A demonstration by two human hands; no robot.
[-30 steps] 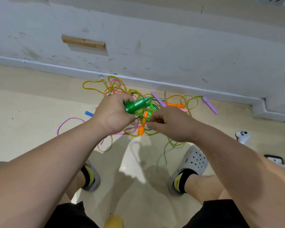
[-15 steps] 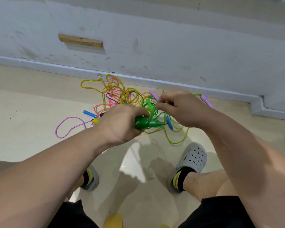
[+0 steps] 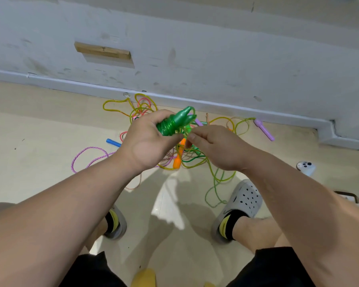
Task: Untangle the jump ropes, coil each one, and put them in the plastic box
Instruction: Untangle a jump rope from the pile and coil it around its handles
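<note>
1. Floor (image 3: 39, 125): pale beige and smooth. It met a scuffed white wall (image 3: 216, 65) at a raised white skirting (image 3: 71, 82).
2. Block (image 3: 103, 51): flat wooden rectangle fixed to the wall, upper left.
3. Controller (image 3: 306, 167): white rounded plastic, on the floor at right, well apart from the ropes.
4. Clogs (image 3: 245, 201): grey and perforated. The left forearm hid most of the left one.
5. Tangle (image 3: 142, 106): thin glossy cords in yellow, pink and green, loosely knotted on the floor by the skirting and partly hidden behind both hands.
6. Pink rope (image 3: 87, 156): braided, matte, looped out to the left of the tangle.
7. Loose handles: blue tube (image 3: 113, 142) at left, tapered orange one (image 3: 177, 160) below the hands, purple one (image 3: 264, 129) at right near the skirting.
8. Green rope (image 3: 174, 123): two translucent glittery handles side by side with cord wound round them, held above the tangle. Its tail trailed to the floor near the right clog.
9. Left hand (image 3: 147, 141): gripped the wound handles.
10. Right hand (image 3: 218, 146): fingers curled, pinching the green cord just beside the left thumb.
</note>
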